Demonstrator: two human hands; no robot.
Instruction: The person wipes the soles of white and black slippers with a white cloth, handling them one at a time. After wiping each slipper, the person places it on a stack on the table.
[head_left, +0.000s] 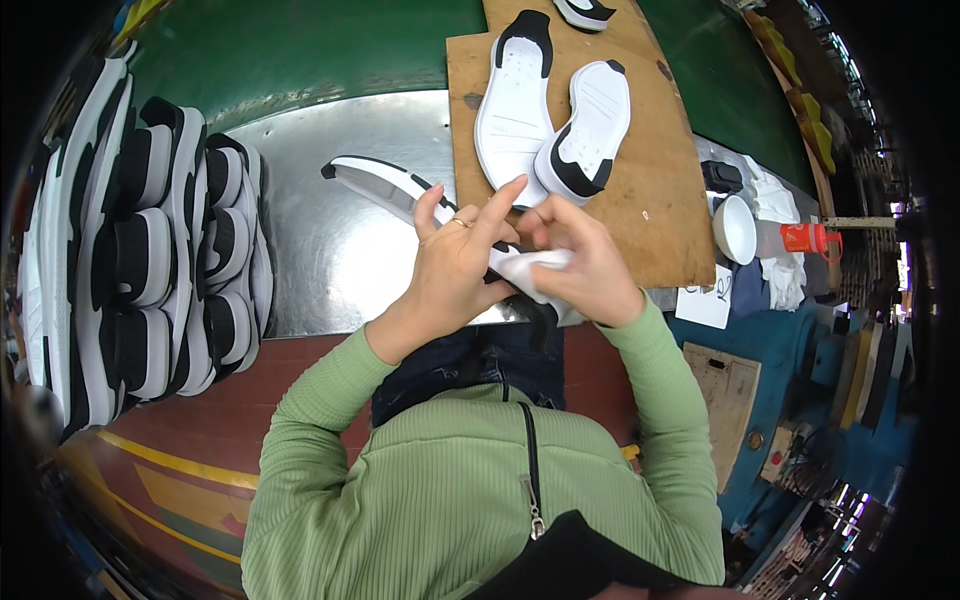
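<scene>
A shoe sole [378, 184], white with a black edge, is tilted on its side in front of me. My left hand [452, 262] grips its middle, with some fingers lifted and spread and the thumb low against it. Pinched in my right hand [592, 262] is a white cloth [533, 270], pressed to the near end of that sole. The hands cover part of the sole. Just beyond them, a long white sole [512, 125] with a black heel lies face up. Another white sole [598, 105] leans over its edge.
Several black-and-white soles [145, 260] stand stacked at the left on the metal tabletop [330, 250]. A brown board [650, 190] lies under the loose soles. At the right are a white bowl [735, 230], a red-capped bottle [805, 238] and a paper sheet [705, 303].
</scene>
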